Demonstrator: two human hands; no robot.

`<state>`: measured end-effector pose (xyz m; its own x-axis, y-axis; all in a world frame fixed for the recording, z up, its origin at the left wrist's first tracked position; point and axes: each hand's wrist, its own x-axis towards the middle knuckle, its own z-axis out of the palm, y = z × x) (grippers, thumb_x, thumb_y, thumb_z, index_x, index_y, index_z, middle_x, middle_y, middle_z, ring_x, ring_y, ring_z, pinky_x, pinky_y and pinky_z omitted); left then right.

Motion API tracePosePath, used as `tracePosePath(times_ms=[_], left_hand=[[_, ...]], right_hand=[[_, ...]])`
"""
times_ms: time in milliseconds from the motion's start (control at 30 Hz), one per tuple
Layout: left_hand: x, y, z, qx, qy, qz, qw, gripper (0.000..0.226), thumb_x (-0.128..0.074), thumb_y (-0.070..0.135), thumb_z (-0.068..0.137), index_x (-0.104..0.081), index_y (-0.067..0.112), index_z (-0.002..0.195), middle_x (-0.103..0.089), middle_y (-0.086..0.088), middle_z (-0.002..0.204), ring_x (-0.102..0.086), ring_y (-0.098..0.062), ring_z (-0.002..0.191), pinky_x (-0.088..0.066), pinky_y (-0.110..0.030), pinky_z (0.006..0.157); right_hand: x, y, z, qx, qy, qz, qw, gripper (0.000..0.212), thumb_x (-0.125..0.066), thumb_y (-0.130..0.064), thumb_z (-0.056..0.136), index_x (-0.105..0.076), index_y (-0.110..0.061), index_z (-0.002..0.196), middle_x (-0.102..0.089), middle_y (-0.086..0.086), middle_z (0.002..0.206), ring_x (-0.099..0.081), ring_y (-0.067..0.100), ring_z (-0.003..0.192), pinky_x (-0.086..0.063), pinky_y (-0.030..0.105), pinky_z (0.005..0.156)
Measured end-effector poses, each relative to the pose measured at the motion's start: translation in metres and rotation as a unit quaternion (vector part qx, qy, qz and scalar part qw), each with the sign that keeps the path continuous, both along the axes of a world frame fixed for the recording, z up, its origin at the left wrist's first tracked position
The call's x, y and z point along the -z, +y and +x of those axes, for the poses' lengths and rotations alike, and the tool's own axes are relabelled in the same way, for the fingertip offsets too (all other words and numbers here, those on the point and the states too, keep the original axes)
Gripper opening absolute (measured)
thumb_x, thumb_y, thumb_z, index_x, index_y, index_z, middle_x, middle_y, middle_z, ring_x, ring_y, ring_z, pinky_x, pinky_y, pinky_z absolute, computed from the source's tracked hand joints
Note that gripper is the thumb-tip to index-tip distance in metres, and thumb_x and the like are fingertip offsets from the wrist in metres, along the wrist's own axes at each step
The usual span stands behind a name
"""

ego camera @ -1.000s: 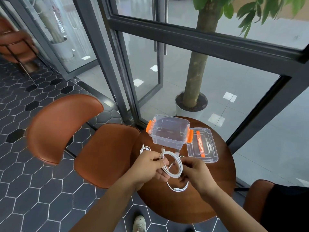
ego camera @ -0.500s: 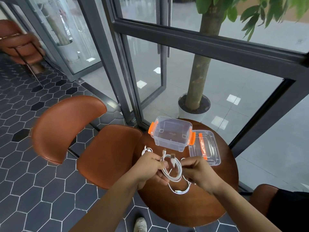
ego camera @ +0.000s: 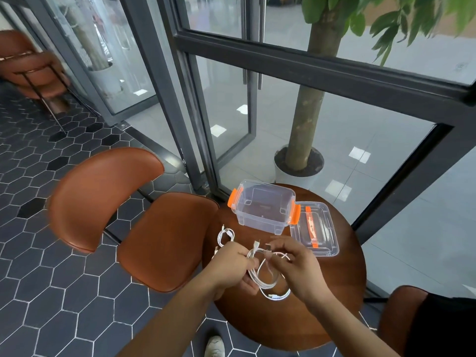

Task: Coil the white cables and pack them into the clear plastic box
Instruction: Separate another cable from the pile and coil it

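Head view: white cable (ego camera: 265, 282), coiled, held just on the near side of the clear box (ego camera: 260, 222). Loops gripped in left hand (ego camera: 231, 264); right hand (ego camera: 296, 269) has moved up to pinch the loose ends. Coil judged near finished, not yet packed.

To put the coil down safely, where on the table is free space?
Bare table: the near edge below left hand and right hand, and the right side between lid and rim. Crowded: the far side, with box, lid and small cable.
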<state>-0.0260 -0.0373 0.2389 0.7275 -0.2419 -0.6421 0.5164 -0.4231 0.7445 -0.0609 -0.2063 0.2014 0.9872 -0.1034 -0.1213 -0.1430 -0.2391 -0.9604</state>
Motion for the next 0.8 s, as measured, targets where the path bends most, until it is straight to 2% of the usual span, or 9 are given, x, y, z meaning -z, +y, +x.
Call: tracePosePath(times_ms=[67,167,267,333,400,500,567,700,800], left_hand=[[-0.001,0.000,0.000,0.000,-0.014,0.013,1.000,0.019,-0.054,0.007,0.099,-0.064,-0.010,0.096,-0.067,-0.025,0.077,-0.072,-0.041,0.071,-0.063,-0.052,0.074],[0.000,0.001,0.001,0.002,-0.051,0.042,0.998,0.019,-0.053,0.008,0.099,-0.064,-0.008,0.094,-0.068,-0.021,0.075,-0.075,-0.038,0.071,-0.064,-0.049,0.073],[0.002,0.002,0.002,-0.005,-0.087,0.046,0.995,0.019,-0.055,0.009,0.099,-0.065,-0.004,0.088,-0.069,-0.017,0.074,-0.076,-0.034,0.067,-0.063,-0.050,0.074],[0.001,0.002,0.001,-0.012,-0.107,0.035,0.994,0.020,-0.056,0.009,0.099,-0.066,-0.001,0.085,-0.070,-0.017,0.076,-0.075,-0.034,0.067,-0.063,-0.051,0.074],[-0.002,0.000,0.001,-0.031,-0.119,0.013,0.992,0.019,-0.057,0.010,0.100,-0.067,0.003,0.085,-0.072,-0.017,0.080,-0.076,-0.033,0.069,-0.063,-0.051,0.074],[-0.006,-0.005,-0.001,-0.056,-0.126,-0.020,0.990,0.015,-0.057,0.009,0.100,-0.068,0.002,0.093,-0.072,-0.015,0.081,-0.076,-0.034,0.072,-0.064,-0.047,0.074],[-0.006,-0.008,-0.003,-0.057,-0.131,-0.035,0.989,0.016,-0.057,0.010,0.100,-0.068,0.000,0.095,-0.071,-0.012,0.079,-0.075,-0.031,0.071,-0.064,-0.047,0.076],[-0.005,-0.008,-0.006,-0.038,-0.113,-0.067,0.991,0.018,-0.056,0.011,0.101,-0.068,-0.002,0.097,-0.073,-0.007,0.074,-0.075,-0.033,0.071,-0.063,-0.051,0.078],[-0.003,-0.005,-0.008,-0.041,-0.074,-0.089,0.992,0.021,-0.054,0.010,0.102,-0.068,-0.004,0.094,-0.074,-0.015,0.078,-0.073,-0.031,0.069,-0.064,-0.046,0.073]], right_hand=[[-0.003,-0.001,0.000,0.068,-0.009,0.062,0.996,0.004,-0.071,-0.009,0.092,-0.070,-0.011,0.089,-0.077,0.000,0.096,-0.073,0.017,0.087,-0.058,0.029,0.078],[-0.015,-0.002,0.001,0.170,0.000,0.163,0.972,0.006,-0.059,-0.011,0.100,-0.059,-0.006,0.097,-0.080,0.004,0.096,-0.077,0.026,0.085,-0.062,0.043,0.077],[-0.022,-0.007,0.006,0.189,0.066,0.220,0.955,0.012,-0.050,-0.013,0.105,-0.055,-0.003,0.108,-0.079,0.014,0.091,-0.077,0.034,0.082,-0.064,0.048,0.076],[-0.023,-0.011,0.006,0.174,0.106,0.243,0.948,0.016,-0.050,-0.013,0.105,-0.056,0.000,0.112,-0.078,0.019,0.085,-0.076,0.040,0.082,-0.064,0.048,0.078],[-0.021,-0.013,0.004,0.159,0.097,0.200,0.962,0.016,-0.055,-0.014,0.103,-0.061,-0.003,0.113,-0.078,0.016,0.080,-0.076,0.038,0.080,-0.063,0.050,0.082],[-0.021,-0.012,0.001,0.127,0.054,0.126,0.982,0.014,-0.063,-0.012,0.098,-0.069,-0.021,0.107,-0.078,0.010,0.081,-0.076,0.034,0.079,-0.062,0.053,0.082],[-0.019,-0.015,0.000,0.050,0.061,0.098,0.992,0.019,-0.062,-0.014,0.099,-0.075,-0.028,0.100,-0.079,0.007,0.083,-0.075,0.030,0.077,-0.062,0.054,0.080],[-0.017,-0.024,-0.003,-0.143,0.077,0.020,0.986,0.019,-0.065,-0.019,0.097,-0.082,-0.027,0.098,-0.075,0.016,0.084,-0.062,0.025,0.066,-0.058,0.046,0.068],[-0.017,-0.025,-0.005,-0.150,0.055,0.063,0.985,0.012,-0.075,-0.014,0.089,-0.079,-0.019,0.100,-0.076,0.018,0.088,-0.066,0.039,0.073,-0.054,0.049,0.069]])
